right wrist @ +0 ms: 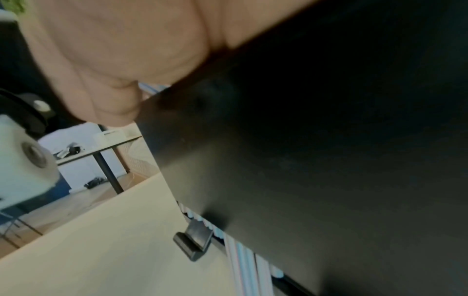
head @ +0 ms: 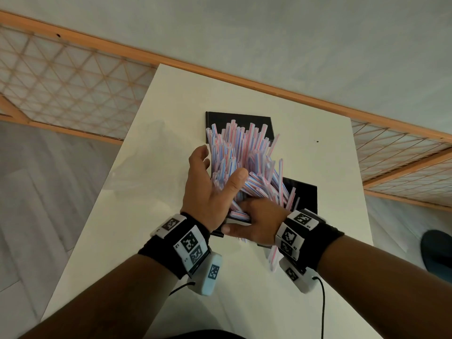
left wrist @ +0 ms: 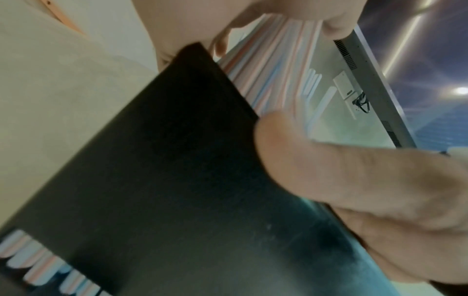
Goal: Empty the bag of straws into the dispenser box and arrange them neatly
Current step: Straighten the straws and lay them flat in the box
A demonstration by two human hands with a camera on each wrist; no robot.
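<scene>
A black dispenser box [head: 305, 196] stands on the white table [head: 159, 241], its lid [head: 234, 122] open at the back. A messy heap of red-and-blue striped straws [head: 244, 148] sticks up out of it. My left hand [head: 220, 165] wraps the bundle from the left, thumb on the near side and fingers on the far side. My right hand [head: 254, 216] lies over the near wall [right wrist: 329, 140]; its fingers are hidden among the straws and its thumb stays outside. A few straws [right wrist: 243, 264] poke out of the bottom slot. The clear bag [head: 141, 152] lies left of the box.
The table is narrow; its left edge drops to grey floor and its right edge is close to the box. A wood-framed lattice partition [head: 61, 77] runs behind. A dark blue object [head: 437, 253] sits on the floor at the right.
</scene>
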